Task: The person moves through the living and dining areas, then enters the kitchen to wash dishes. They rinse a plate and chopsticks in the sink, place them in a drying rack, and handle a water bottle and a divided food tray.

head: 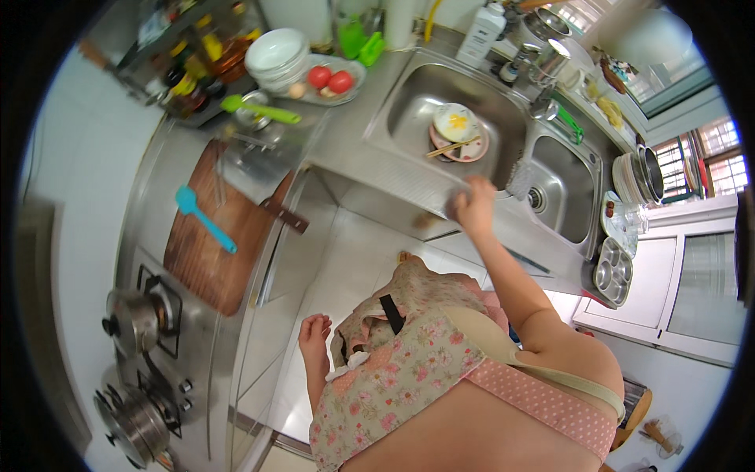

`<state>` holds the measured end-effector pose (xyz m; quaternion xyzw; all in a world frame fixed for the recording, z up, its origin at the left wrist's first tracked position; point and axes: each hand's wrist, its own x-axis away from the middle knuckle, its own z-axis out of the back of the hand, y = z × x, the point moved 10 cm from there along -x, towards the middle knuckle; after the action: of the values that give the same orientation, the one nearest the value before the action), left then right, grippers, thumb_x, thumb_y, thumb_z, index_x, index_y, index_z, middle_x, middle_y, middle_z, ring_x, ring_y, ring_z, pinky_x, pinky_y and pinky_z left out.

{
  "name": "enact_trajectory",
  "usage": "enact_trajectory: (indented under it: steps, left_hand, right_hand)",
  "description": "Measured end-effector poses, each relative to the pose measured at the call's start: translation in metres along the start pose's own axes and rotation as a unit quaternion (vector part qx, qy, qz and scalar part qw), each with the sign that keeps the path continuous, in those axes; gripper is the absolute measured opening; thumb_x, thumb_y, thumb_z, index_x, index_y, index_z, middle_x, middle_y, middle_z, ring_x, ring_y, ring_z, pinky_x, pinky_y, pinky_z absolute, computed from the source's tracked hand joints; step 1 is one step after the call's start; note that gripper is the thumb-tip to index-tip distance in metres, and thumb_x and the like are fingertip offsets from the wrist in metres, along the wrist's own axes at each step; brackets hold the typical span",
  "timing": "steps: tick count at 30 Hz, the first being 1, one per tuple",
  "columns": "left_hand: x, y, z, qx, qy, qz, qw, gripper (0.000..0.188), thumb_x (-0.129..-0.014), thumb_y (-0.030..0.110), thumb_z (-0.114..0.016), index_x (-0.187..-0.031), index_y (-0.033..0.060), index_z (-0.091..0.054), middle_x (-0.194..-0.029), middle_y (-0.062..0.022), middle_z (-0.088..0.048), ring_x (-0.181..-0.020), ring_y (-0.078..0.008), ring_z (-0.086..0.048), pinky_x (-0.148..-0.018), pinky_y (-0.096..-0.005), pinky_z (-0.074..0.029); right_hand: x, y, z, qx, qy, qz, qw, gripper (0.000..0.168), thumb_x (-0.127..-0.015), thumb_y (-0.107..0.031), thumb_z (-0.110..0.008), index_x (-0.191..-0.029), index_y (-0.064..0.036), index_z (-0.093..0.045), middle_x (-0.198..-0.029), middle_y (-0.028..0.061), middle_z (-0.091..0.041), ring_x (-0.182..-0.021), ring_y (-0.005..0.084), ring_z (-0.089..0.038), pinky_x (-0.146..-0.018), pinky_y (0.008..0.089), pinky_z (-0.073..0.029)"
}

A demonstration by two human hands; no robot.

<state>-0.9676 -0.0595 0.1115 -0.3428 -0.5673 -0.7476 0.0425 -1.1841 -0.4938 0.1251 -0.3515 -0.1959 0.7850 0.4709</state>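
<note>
My right hand [479, 206] reaches to the front rim of the steel sink [407, 154]. Its fingers close on a small dark scrubber-like thing [455, 204], blurred and partly hidden. In the larger basin, a white plate with yellow residue [457, 121] rests on a pink-rimmed bowl [479, 154], with chopsticks [453, 146] across it. A grey mesh cloth [520, 179] drapes over the divider near this hand. Low beside the floral apron [407, 377], my left hand [314, 337] hangs with loosely bent fingers, and I see nothing in it.
Left, a cutting board [236, 295] carries a blue spatula [206, 219] and a cleaver [286, 215], its handle over the counter edge. Steel pots [134, 321] stand on the stove. Stacked bowls [277, 56] adjoin a tray with tomatoes [340, 82]. A divided steel tray [613, 271] lies right.
</note>
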Motion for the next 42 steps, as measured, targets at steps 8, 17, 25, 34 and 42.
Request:
enact_trajectory:
  steps: [8,17,25,34,42]
  left_hand:
    - [-0.023,0.046,-0.088,0.003,-0.037,-0.029,0.999,0.029,-0.084,0.017,-0.054,-0.108,0.0038,-0.046,-0.105,-0.0099,-0.053,-0.092,-0.0185,-0.054,-0.079,-0.03,-0.044]
    - [-0.071,0.074,-0.025,0.379,0.156,-0.013,0.912,0.029,-0.08,0.021,-0.062,-0.097,0.0039,-0.046,-0.088,-0.01,-0.048,-0.086,-0.0234,-0.052,-0.077,-0.0337,-0.049]
    - [-0.079,0.045,-0.033,0.494,0.173,0.01,0.852,0.014,-0.085,0.014,-0.057,-0.089,0.0035,-0.048,-0.075,-0.004,-0.05,-0.063,-0.0141,-0.051,-0.057,-0.0225,-0.048]
    - [-0.074,0.061,0.046,0.533,0.256,-0.08,0.802,0.017,-0.084,0.003,-0.052,-0.097,-0.0053,-0.044,-0.089,-0.0116,-0.05,-0.07,-0.0158,-0.054,-0.055,-0.0187,-0.051]
    - [-0.062,0.079,0.067,0.547,0.282,-0.092,0.782,0.029,-0.082,0.013,-0.041,-0.104,-0.0062,-0.041,-0.094,-0.0153,-0.05,-0.079,-0.0233,-0.056,-0.064,-0.026,-0.053]
  right_hand:
    - [0.0,0.122,-0.002,0.176,-0.125,-0.245,0.945,0.062,-0.074,-0.033,-0.062,-0.129,-0.018,-0.039,-0.14,0.0172,-0.021,-0.124,0.0384,-0.025,-0.099,0.046,-0.028]
    - [0.036,0.149,0.018,0.164,-0.084,-0.166,0.969,0.049,-0.076,-0.014,-0.055,-0.124,-0.012,-0.044,-0.137,0.0223,-0.025,-0.117,0.0399,-0.035,-0.097,0.045,-0.029]
    - [0.052,0.17,0.042,0.168,-0.081,-0.174,0.967,0.048,-0.076,-0.011,-0.054,-0.123,-0.013,-0.046,-0.138,0.0196,-0.025,-0.114,0.0408,-0.036,-0.095,0.0446,-0.032]
    - [0.056,0.17,0.056,0.161,-0.064,-0.172,0.97,0.046,-0.076,-0.008,-0.048,-0.121,-0.011,-0.048,-0.135,0.0226,-0.029,-0.112,0.0412,-0.038,-0.095,0.0444,-0.032]
    - [0.065,0.16,0.077,0.12,0.007,-0.172,0.978,0.04,-0.077,-0.001,-0.042,-0.116,-0.002,-0.049,-0.126,0.0236,-0.04,-0.112,0.0365,-0.041,-0.095,0.0409,-0.033]
